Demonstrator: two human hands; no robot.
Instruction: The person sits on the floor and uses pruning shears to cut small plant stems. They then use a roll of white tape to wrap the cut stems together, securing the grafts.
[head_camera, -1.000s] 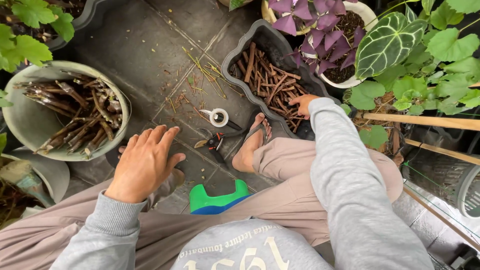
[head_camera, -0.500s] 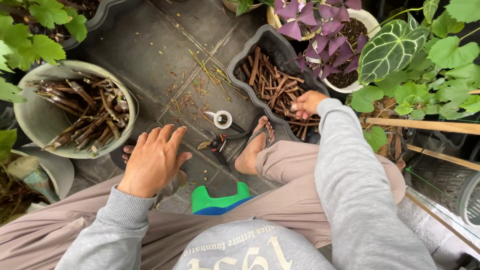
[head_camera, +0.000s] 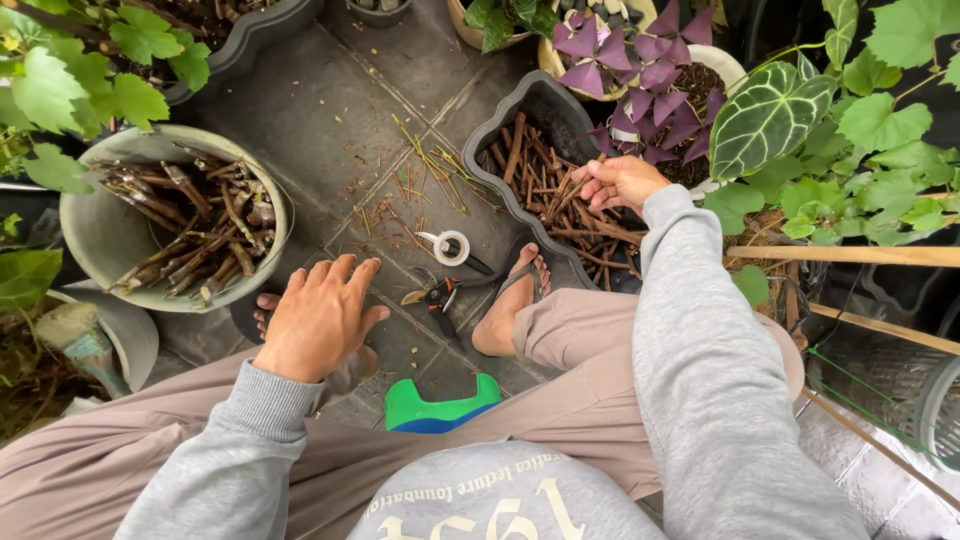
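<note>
Closest in, at about 6 o'clock, there's a green and blue stool (head_camera: 440, 412) poking out between the knees of the person sitting on it, grey sweatshirt sleeves and beige trousers on both sides.

Left hand (head_camera: 318, 318) sits at roughly 8 o'clock, palm down on the left knee, fingers spread and relaxed, gripping nothing. Toes of the left foot peek out just beside it.

Up a bit, near the centre, the right foot in a flip-flop (head_camera: 512, 300) is planted on the dark tiled floor (head_camera: 320, 120). Just to its 9 o'clock side lie pruning shears (head_camera: 435, 298) and, touching or nearly touching them, a small roll of white tape (head_camera: 450, 246). Loose bits of stem are scattered over the tiles beyond that.

Right hand (head_camera: 618, 182) is out at about 1 o'clock, reaching into the dark planter (head_camera: 520, 110) full of brown cut sticks (head_camera: 545, 190). Fingers are curled together around one or two of the sticks.

Over at 10 o'clock is a round pale green pot (head_camera: 95, 235) holding a pile of thicker cuttings, well apart from both hands.

Farthest out at 12 to 2 o'clock: a purple-leaved plant (head_camera: 640, 55) in a white pot and a big veined green leaf (head_camera: 768, 118).
</note>
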